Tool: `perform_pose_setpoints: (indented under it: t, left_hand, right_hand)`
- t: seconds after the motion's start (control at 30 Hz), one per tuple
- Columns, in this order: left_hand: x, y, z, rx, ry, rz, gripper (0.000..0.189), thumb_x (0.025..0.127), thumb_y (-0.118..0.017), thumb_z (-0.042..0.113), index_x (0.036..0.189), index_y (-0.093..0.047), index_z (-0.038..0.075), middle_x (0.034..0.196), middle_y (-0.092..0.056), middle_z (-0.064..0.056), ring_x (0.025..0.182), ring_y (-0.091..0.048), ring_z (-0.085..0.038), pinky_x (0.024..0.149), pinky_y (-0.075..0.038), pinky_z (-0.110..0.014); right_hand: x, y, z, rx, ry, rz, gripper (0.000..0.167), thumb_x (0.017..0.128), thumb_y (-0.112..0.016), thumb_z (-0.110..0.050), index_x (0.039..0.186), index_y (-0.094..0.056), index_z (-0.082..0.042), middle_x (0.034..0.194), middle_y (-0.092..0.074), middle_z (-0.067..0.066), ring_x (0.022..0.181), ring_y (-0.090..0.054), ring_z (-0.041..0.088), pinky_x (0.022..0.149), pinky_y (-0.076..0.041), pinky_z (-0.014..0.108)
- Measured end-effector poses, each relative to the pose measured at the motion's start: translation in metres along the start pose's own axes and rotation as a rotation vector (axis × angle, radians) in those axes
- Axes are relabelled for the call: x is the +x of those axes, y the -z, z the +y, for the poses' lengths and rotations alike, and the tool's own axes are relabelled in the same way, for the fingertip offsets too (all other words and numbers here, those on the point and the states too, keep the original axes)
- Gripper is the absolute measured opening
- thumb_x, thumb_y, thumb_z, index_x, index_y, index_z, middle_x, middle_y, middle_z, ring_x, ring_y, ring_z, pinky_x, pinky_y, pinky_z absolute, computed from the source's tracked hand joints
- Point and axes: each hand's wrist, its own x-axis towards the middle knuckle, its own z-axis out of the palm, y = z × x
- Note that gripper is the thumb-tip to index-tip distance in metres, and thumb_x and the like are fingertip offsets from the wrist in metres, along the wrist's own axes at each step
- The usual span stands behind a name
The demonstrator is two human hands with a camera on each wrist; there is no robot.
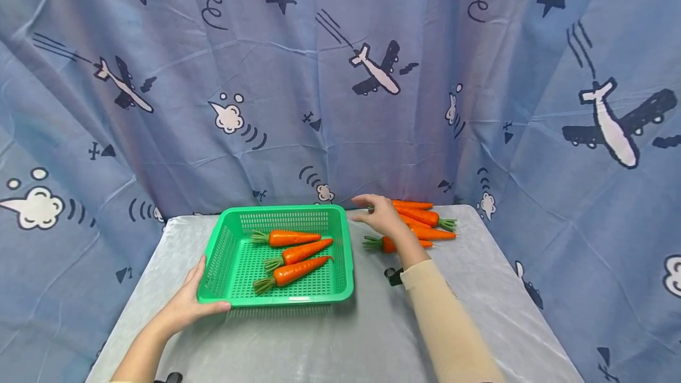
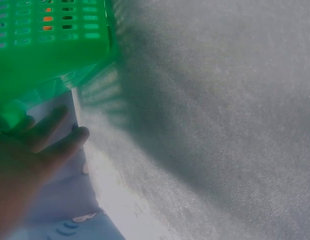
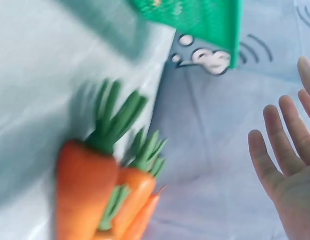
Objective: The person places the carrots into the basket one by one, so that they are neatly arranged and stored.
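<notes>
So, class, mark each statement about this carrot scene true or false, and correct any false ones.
1. The left hand touches the green basket. True.
2. Four carrots lie in the basket. False: three carrots do.
3. The right hand grips a carrot. False: it holds nothing.
4. More carrots lie on the tabletop, outside the basket. True.
5. The curtain is plain. False: it has printed airplanes.

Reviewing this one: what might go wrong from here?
The right hand is open near the overlapping carrots on the table; picking one up might disturb its neighbours.
The left hand touches the green basket only around its near left corner, so a bump could swivel it.
The three carrots inside lie loose and may roll if it tips.
</notes>
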Motion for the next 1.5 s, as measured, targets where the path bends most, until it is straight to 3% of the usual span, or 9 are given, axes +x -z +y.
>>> perform_pose_setpoints:
  t: [0.27, 0.53, 0.83, 1.03, 1.23, 1.5]
  left_hand:
    - [0.001, 0.000, 0.000, 0.011, 0.002, 0.000, 0.131, 0.078, -0.087, 0.031, 0.161, 0.012, 0.008, 0.163, 0.001, -0.034, 0.147, -0.005, -0.059, 0.112, -0.016, -0.076]
    - [0.001, 0.000, -0.001, 0.005, 0.006, 0.004, 0.132, 0.077, -0.087, 0.031, 0.161, 0.012, 0.008, 0.163, 0.002, -0.034, 0.147, -0.005, -0.059, 0.112, -0.016, -0.076]
    - [0.001, -0.001, -0.001, -0.001, -0.001, 0.010, 0.132, 0.076, -0.088, 0.029, 0.161, 0.010, 0.005, 0.163, 0.001, -0.034, 0.148, -0.005, -0.059, 0.112, -0.015, -0.075]
    - [0.002, 0.000, -0.001, 0.004, 0.002, 0.013, 0.132, 0.076, -0.088, 0.030, 0.161, 0.011, 0.005, 0.163, 0.001, -0.034, 0.148, -0.005, -0.059, 0.112, -0.015, -0.075]
    - [0.001, -0.001, -0.003, 0.009, 0.010, 0.010, 0.132, 0.076, -0.088, 0.030, 0.161, 0.010, 0.005, 0.163, 0.001, -0.034, 0.148, -0.005, -0.058, 0.113, -0.016, -0.075]
    - [0.001, 0.000, -0.002, 0.025, -0.005, 0.015, 0.131, 0.076, -0.088, 0.030, 0.162, 0.009, 0.006, 0.163, 0.000, -0.034, 0.147, -0.007, -0.059, 0.111, -0.018, -0.076]
  right_hand:
    - [-0.022, 0.014, 0.043, 0.036, -0.101, -0.027, 0.048, 0.090, -0.078, -0.022, 0.135, -0.064, -0.013, 0.138, -0.062, 0.014, 0.130, -0.054, 0.039, 0.105, -0.049, 0.051]
    - [-0.031, 0.019, 0.066, -0.021, -0.118, -0.017, 0.050, 0.089, -0.079, -0.019, 0.134, -0.063, -0.006, 0.134, -0.064, 0.019, 0.128, -0.057, 0.037, 0.109, -0.043, 0.055]
    - [-0.039, 0.016, 0.093, -0.040, -0.159, -0.044, 0.051, 0.087, -0.078, -0.007, 0.134, -0.062, -0.001, 0.134, -0.063, 0.023, 0.126, -0.058, 0.039, 0.107, -0.045, 0.054]
    - [-0.043, 0.014, 0.104, -0.058, -0.182, -0.073, 0.056, 0.084, -0.082, -0.010, 0.136, -0.062, 0.000, 0.134, -0.064, 0.022, 0.125, -0.058, 0.037, 0.108, -0.045, 0.053]
    - [-0.046, 0.010, 0.112, -0.127, -0.223, -0.099, 0.058, 0.082, -0.085, -0.017, 0.135, -0.064, -0.006, 0.137, -0.063, 0.018, 0.129, -0.054, 0.039, 0.110, -0.041, 0.057]
    - [-0.043, 0.006, 0.115, -0.229, -0.193, -0.099, 0.056, 0.080, -0.086, -0.014, 0.132, -0.067, -0.006, 0.140, -0.058, 0.023, 0.131, -0.050, 0.044, 0.111, -0.039, 0.059]
